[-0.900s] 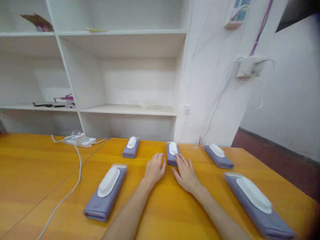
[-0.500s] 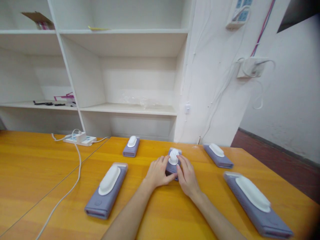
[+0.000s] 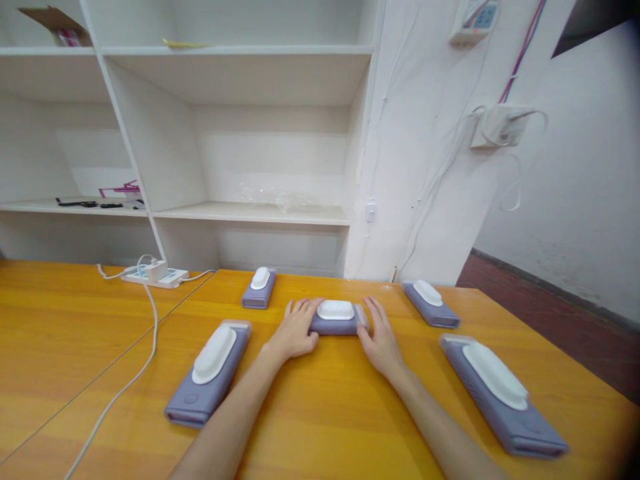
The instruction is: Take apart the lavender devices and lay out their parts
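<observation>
A flat purple pack (image 3: 334, 327) with a raised white oval piece (image 3: 336, 310) on top lies crosswise in the middle of the wooden table. My left hand (image 3: 296, 330) grips its left end, fingers over the far side and the thumb at the near edge. On the right, my right hand (image 3: 381, 339) holds the clear-edged end between its thumb and fingers. The pack's left end is partly hidden by my fingers.
Similar purple packs stand around it: near left (image 3: 210, 373), far left (image 3: 259, 290), far right (image 3: 431, 305) and near right (image 3: 500, 393). A power strip (image 3: 156, 275) with a white cable lies at the back left. Behind the table (image 3: 320, 413) rises white shelving (image 3: 250, 217).
The middle pack has turned from pointing away from me to lying crosswise. My hands have moved apart to its two ends. The view has shifted slightly.
</observation>
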The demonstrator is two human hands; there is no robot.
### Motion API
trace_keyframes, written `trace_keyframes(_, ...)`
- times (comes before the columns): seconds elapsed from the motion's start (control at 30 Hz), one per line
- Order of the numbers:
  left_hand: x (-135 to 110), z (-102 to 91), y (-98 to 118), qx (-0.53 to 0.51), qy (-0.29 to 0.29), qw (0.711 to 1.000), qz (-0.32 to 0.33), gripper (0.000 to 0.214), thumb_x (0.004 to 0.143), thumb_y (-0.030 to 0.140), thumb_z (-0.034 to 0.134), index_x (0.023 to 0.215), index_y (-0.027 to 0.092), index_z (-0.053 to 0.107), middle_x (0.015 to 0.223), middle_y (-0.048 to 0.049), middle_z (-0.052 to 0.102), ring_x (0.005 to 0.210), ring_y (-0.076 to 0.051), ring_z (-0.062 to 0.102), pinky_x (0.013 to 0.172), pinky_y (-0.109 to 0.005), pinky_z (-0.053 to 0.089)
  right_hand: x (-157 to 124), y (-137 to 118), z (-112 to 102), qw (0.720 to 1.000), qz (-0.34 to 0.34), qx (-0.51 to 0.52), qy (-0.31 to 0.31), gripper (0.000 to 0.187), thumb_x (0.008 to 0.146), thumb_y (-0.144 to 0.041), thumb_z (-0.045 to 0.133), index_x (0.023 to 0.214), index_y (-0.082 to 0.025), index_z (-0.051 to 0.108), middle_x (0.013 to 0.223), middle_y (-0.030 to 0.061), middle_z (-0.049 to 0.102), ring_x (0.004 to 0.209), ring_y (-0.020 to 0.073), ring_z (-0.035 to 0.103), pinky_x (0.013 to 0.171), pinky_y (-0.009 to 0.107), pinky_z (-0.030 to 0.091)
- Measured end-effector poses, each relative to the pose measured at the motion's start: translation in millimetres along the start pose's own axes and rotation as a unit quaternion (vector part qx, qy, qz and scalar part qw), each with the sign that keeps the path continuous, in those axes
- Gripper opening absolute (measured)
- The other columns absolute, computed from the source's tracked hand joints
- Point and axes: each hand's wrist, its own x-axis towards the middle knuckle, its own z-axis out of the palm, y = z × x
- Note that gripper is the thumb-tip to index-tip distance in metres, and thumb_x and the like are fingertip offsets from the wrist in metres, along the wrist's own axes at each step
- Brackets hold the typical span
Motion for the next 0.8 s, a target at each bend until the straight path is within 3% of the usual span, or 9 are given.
trace_keyframes(0.13,-8,-2.4,-13,0.011,0.027,0.999,-0.026,0.071,0.071,0.022,0.050,0.139,0.024,0.028,0.138,-0.0077,0.044,0.126,-0.027,0.039,0.108,-0.049,0.023,-2,-1,3,0.992,0.005,-0.018,-0.128,0.062,0.082,-0.043,0.056,0.137,-0.021,0.037,0.143,0.0104,0.033,0.130,0.0256,0.033,0.108,0.044,0.030)
trace_keyframes(0.23,-8,-2.1,-7,0.028,0.052,0.998,-0.016,0.066,0.077,0.046,0.055,0.135,0.023,0.035,0.135,-0.0103,0.047,0.125,-0.030,0.040,0.108,-0.053,0.018,-4,-8,-1,0.990,0.003,-0.029,-0.138,0.073,0.072,-0.048,0.067,0.134,-0.022,0.039,0.131,0.0103,0.044,0.121,0.0263,0.043,0.103,0.042,0.036)
trace_keyframes(0.37,-5,-2.7,4,0.050,0.071,0.996,0.029,0.091,0.062,0.075,0.058,0.133,0.020,0.040,0.134,-0.0144,0.047,0.127,-0.034,0.038,0.110,-0.055,0.011,-6,-16,-5,0.988,-0.014,-0.032,-0.152,0.085,0.065,-0.052,0.072,0.135,-0.019,0.037,0.122,0.0104,0.049,0.114,0.0265,0.047,0.099,0.040,0.039)
trace_keyframes(0.5,-3,-0.7,7,0.052,0.049,0.996,0.056,0.095,0.059,0.078,0.056,0.133,0.020,0.039,0.127,-0.0135,0.053,0.120,-0.032,0.045,0.109,-0.051,0.016,-7,-22,-6,0.980,-0.048,-0.022,-0.190,0.072,0.073,-0.050,0.066,0.132,-0.019,0.040,0.126,0.0094,0.050,0.116,0.0235,0.046,0.099,0.036,0.036)
trace_keyframes(0.67,-2,0.6,5,0.066,0.047,0.996,0.030,0.099,0.050,0.083,0.057,0.124,0.018,0.047,0.109,-0.0136,0.060,0.102,-0.032,0.054,0.092,-0.045,0.037,-4,-30,-10,0.979,-0.051,-0.092,-0.172,0.071,0.067,-0.053,0.070,0.125,-0.018,0.049,0.116,0.0123,0.056,0.108,0.0307,0.050,0.095,0.048,0.034)
trace_keyframes(0.8,-2,0.2,7,0.074,0.057,0.995,0.022,0.096,0.051,0.084,0.056,0.120,0.017,0.049,0.105,-0.0133,0.061,0.097,-0.031,0.055,0.088,-0.043,0.039,4,-25,-18,0.976,-0.009,0.022,-0.216,0.072,0.058,-0.043,0.077,0.122,-0.021,0.052,0.117,0.0099,0.057,0.108,0.0293,0.052,0.094,0.047,0.038)
